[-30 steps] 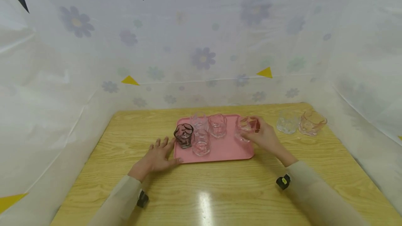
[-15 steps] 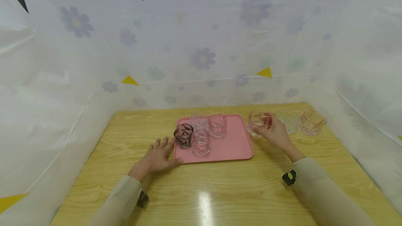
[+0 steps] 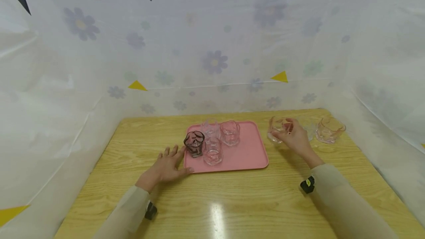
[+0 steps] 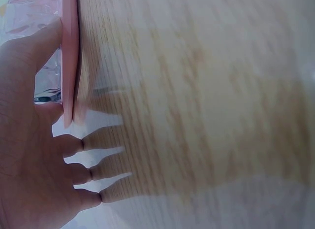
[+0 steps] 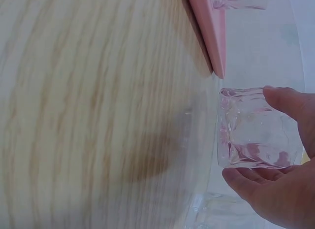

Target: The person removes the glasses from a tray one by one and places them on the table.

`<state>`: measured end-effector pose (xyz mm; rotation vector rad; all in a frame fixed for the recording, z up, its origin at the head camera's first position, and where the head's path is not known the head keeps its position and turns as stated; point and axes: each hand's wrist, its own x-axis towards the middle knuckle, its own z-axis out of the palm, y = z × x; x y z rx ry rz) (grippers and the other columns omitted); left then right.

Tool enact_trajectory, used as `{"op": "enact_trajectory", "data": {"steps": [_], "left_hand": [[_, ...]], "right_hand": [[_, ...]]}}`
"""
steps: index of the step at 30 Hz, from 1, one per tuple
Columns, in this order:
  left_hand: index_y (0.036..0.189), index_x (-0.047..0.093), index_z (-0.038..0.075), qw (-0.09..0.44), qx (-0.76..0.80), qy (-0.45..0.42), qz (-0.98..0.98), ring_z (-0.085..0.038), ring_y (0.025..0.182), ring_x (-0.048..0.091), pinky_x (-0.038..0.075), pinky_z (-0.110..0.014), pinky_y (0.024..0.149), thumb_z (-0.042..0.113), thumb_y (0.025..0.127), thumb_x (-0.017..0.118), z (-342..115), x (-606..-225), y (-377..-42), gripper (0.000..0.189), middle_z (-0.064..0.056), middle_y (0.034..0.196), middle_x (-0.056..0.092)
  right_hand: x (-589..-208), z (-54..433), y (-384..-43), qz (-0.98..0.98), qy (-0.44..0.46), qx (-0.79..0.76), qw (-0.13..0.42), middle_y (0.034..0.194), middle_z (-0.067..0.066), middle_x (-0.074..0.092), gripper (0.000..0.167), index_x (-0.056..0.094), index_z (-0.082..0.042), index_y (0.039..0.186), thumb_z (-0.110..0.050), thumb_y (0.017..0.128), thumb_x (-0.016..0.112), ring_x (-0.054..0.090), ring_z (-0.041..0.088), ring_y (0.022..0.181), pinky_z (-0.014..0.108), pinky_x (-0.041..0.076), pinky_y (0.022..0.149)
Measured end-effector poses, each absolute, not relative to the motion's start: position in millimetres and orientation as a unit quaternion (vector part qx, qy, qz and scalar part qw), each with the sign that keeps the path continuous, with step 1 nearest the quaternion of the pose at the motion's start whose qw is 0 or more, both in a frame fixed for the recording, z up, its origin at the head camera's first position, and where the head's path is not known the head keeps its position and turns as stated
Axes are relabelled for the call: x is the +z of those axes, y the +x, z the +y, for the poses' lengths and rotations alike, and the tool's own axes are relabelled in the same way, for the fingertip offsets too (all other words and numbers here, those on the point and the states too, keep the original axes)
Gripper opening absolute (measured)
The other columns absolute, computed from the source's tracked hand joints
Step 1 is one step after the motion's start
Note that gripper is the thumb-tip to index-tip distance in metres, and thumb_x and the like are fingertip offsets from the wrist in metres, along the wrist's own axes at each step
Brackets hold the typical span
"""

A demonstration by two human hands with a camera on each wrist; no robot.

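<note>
My right hand (image 3: 296, 139) grips a pinkish clear glass (image 3: 276, 131) just right of the pink tray (image 3: 247, 154); thumb and fingers hold opposite sides of the glass (image 5: 258, 128) in the right wrist view. My left hand (image 3: 167, 165) is spread at the tray's left front corner, thumb at its front rim and fingertips along its left side. On the tray stand a dark smoky glass (image 3: 194, 145), a clear glass (image 3: 212, 152), another clear glass (image 3: 210, 127) behind it and a pink-tinted glass (image 3: 230, 134).
Right of the held glass stand a clear glass (image 3: 310, 128), partly hidden by my right hand, and a peach-tinted glass (image 3: 330, 131). The wooden table (image 3: 186, 205) meets white flower-printed sheeting (image 3: 186, 99) at the back and sides.
My right hand has carried the pinkish glass off the tray's right part, rightward onto the table area beside the clear glass. My left hand has stayed in place.
</note>
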<state>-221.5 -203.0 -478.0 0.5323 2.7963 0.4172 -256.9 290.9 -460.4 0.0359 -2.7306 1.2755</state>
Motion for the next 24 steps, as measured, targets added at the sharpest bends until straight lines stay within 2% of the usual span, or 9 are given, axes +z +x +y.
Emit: {"op": "enact_trajectory", "data": {"steps": [11,24], "left_hand": [[0.17,0.02,0.014,0.13,0.143,0.182,0.964,-0.059,0.158,0.009,0.011,-0.078,0.123,0.071,0.098,0.055,-203.8,-478.1,-222.8,0.099,-0.028,0.173,0.018],[0.171,0.018,0.015,0.136,0.142,0.179,0.964,-0.058,0.158,0.008,0.01,-0.077,0.124,0.072,0.098,0.054,-202.9,-476.8,-222.1,0.099,-0.027,0.174,0.016]], "right_hand": [[-466.8,295.4,-262.2,-0.904,-0.005,0.418,0.084,0.142,0.035,0.055,0.093,0.028,0.007,0.161,-0.041,0.097,0.076,0.061,0.046,0.118,0.06,0.054,0.095],[-471.5,296.4,-266.9,-0.908,-0.022,0.408,0.094,0.141,0.035,0.056,0.093,0.029,0.009,0.16,-0.038,0.096,0.077,0.062,0.049,0.119,0.064,0.053,0.098]]}}
